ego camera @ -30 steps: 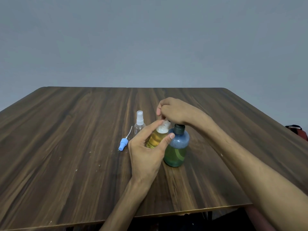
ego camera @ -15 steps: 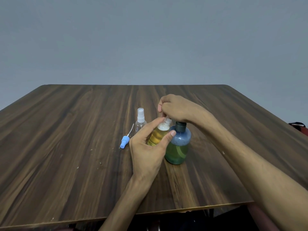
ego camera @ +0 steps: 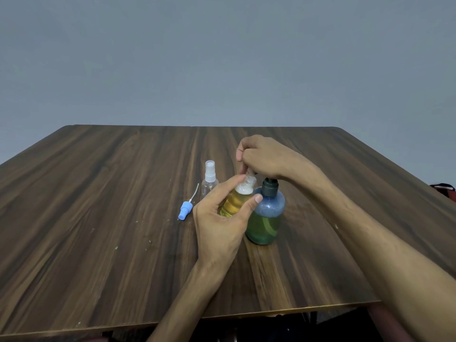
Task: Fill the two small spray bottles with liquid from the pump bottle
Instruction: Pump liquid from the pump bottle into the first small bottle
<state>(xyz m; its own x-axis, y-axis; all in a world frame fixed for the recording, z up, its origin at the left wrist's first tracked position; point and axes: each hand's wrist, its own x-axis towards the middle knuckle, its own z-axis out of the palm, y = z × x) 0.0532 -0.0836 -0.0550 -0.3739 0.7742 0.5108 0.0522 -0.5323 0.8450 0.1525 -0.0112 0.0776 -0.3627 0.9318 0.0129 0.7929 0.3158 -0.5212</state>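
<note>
From the head view, the left hand (ego camera: 222, 225) has its grip wrapped round a small spray bottle (ego camera: 237, 201) with no top on; thumb on one side, fingers on the other; the bottle is nearly full of yellow liquid, with foam up in the neck; it leans a little, its open mouth pointing up and toward the right hand. The right hand (ego camera: 261, 157) sits on top of the pump bottle (ego camera: 265, 218), fingers curled over the pump head; I cannot see the spout well, it is hidden under the fingers, but it seems to point into the small bottle's mouth. The pump bottle stands straight up on the table (ego camera: 98, 206), touching the small bottle on its left side; it looks about half full of green liquid.

The second spray bottle (ego camera: 209, 181) stands just behind the left hand, clear and looking empty, with its white top on. A blue spray top (ego camera: 185, 211) with its thin tube lies flat on the table, near the left hand; that hand is the nearer one to pick it up; it likely goes back on soon, since this bottle looks about full.
</note>
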